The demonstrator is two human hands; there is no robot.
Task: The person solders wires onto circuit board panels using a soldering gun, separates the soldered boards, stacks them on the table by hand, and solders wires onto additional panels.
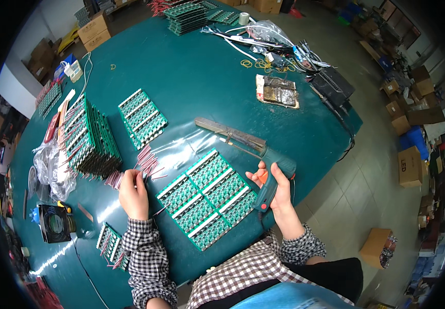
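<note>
My right hand (pixel 278 190) is wrapped round the dark green grip of a soldering gun (pixel 270 188) with a red button. Its thin barrel points up and left over the table. Below its tip lies a large panel of green circuit boards (pixel 208 200) with white strips. Left of that panel, my left hand (pixel 134 194) is closed, its fingers pinched together on a bundle of short red and white wires (pixel 113 179) that shows at its left side. The fingertips are partly hidden. Just beyond them, more loose wires (pixel 149 162) lie on the table.
A tall stack of circuit boards (pixel 95 141) stands at left, near another board panel (pixel 142 118). A dark bar (pixel 230 133) lies beyond the soldering gun. A small fan (pixel 56 223) sits at lower left. Cables (pixel 263 44) and a black box (pixel 331 85) occupy the far right.
</note>
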